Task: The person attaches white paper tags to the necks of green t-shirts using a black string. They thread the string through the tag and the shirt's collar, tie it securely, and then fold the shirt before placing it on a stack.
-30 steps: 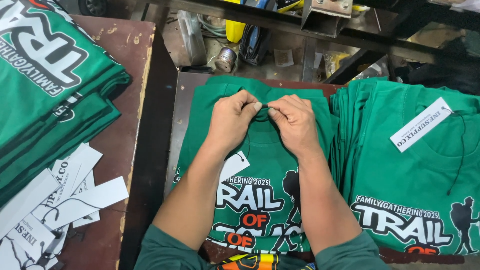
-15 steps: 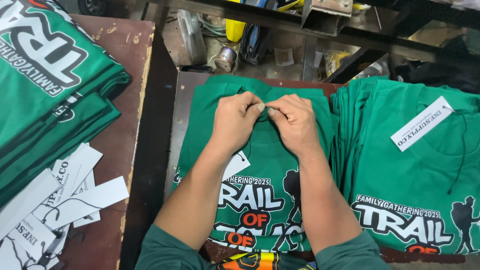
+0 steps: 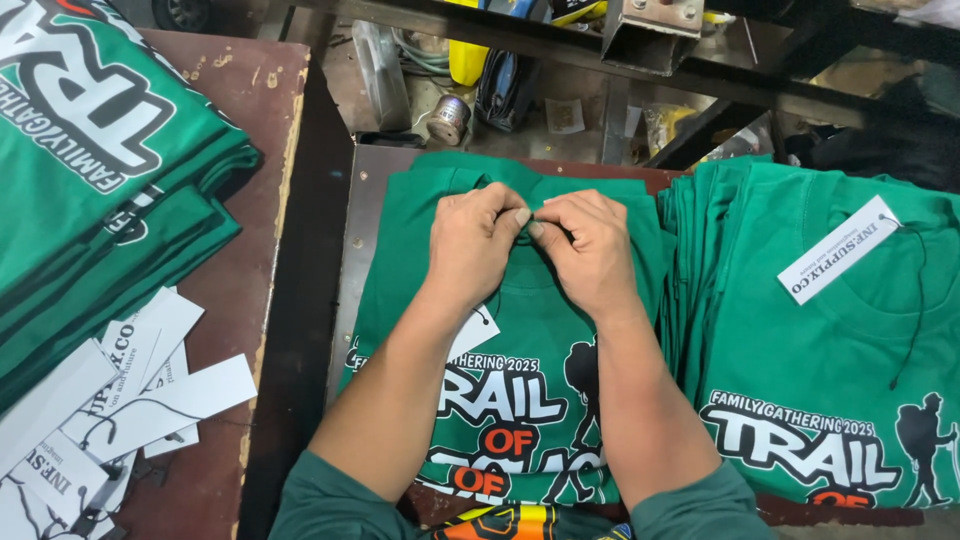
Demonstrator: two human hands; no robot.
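A green printed T-shirt (image 3: 530, 330) lies flat on a dark board in front of me. My left hand (image 3: 472, 245) and my right hand (image 3: 590, 250) meet at its collar, fingertips pinched together on something small that I cannot make out. A white paper tag (image 3: 472, 332) on a thin black string peeks out beside my left forearm, lying on the shirt's chest.
A stack of the same green shirts (image 3: 830, 330) sits to the right, with a white hang tag (image 3: 838, 250) on top. Another folded pile (image 3: 100, 170) lies at the left on a brown table. Loose white tags (image 3: 120, 390) are scattered at lower left. Tools and clutter lie beyond the board.
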